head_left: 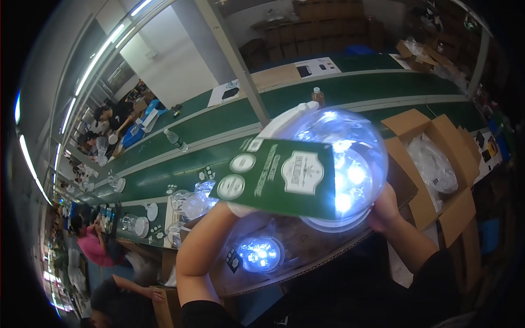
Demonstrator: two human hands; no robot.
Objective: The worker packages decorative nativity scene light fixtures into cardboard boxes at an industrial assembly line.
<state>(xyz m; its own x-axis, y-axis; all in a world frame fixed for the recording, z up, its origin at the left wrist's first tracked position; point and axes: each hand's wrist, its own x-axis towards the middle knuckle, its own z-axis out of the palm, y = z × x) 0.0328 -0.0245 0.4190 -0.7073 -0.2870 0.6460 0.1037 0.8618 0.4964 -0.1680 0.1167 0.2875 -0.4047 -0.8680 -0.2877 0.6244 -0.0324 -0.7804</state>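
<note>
"Clear globe [362, 136], lit bluish-white inside: where is it?"

"Raised before the person's chest, above a cardboard sheet or box [306, 246], with its pale round base toward the lower edge."

"And the hands?"

"Apart, on opposite sides of it. The right hand [386, 210] is bare and clamped on the globe's lower right side, near the base; some of its fingers are hidden behind it."

"The left hand [287, 120]?"

"In what looks like a white glove, at the globe's upper left. A green printed card [276, 177] covers most of it, so I cannot tell how far its fingers are closed, or whether they grip the card too."

"How do the arms stand?"

"The left elbow is bent, its forearm slanting up and rightward behind the card. The right forearm comes from the lower right, slanting up and leftward."

"Anything near them?"

"A second lit globe [261, 254] below the left wrist, and an open carton [462, 213] at right."
</note>
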